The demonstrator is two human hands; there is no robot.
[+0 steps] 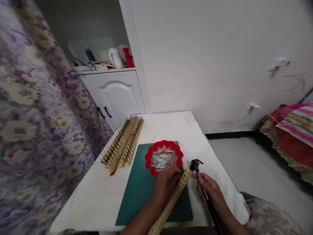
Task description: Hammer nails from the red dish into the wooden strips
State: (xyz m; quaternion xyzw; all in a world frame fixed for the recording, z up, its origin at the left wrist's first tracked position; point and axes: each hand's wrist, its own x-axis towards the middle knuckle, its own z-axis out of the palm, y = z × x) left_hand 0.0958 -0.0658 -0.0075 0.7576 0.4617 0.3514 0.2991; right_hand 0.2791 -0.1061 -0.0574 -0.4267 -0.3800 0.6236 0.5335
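Observation:
My right hand grips a claw hammer by its shaft just below the metal head, which points away from me. A long wooden strip dotted with rows of small holes or marks runs from the table's near edge toward a red scalloped bowl. Several nails fill that bowl in a loose pile. Beside the bowl, my left hand is closed at the strip's far part; what its fingers pinch is hidden. Small nails seem to stand at the strip's far end.
A green cutting mat lies under the bowl and strip on the white table. At the left, several wooden strips bristling with nails are stacked. Behind are a white cabinet and wall; a floral curtain hangs left.

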